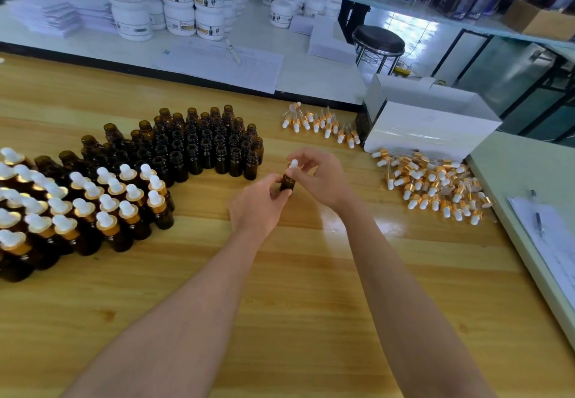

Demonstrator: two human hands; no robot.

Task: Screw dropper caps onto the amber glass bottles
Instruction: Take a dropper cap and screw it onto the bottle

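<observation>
**Cap going onto bottle, mid-table**

Left hand (261, 201): fingers curled round a small amber glass bottle (287, 183), gripping it low on the body. The bottle is upright, about centre of the light wooden table (280, 288). Can't tell whether its base touches the wood or is lifted just off it.

Right hand (319, 177): fingertips pinch a dropper cap with a white rubber bulb (293, 164), which sits on the bottle's neck. The collar is hidden by the fingers, so can't tell how far it is threaded on.

Stock on the table:
- Block of open amber bottles without caps (202, 145), standing packed in rows, left of the hands and further back.
- Block of amber bottles with gold collars and white bulbs (77, 205) at the near left, touching the open block and running off the left edge.
- Big loose pile of gold-and-white dropper caps (435, 186) to the right of the hands, lying on their sides.
- Smaller scatter of the same caps (320, 122) further back, just beside a white cardboard box (429, 124).

Surroundings:
- Pale green bench (513, 161) butts the right edge of the table, with a sheet of paper and a pen (539, 220) on it.
- White counter behind holds stacked white plastic jars (174, 2) and printed sheets (224, 61).
- Round black stool (378, 40) stands in the gap beyond.
</observation>
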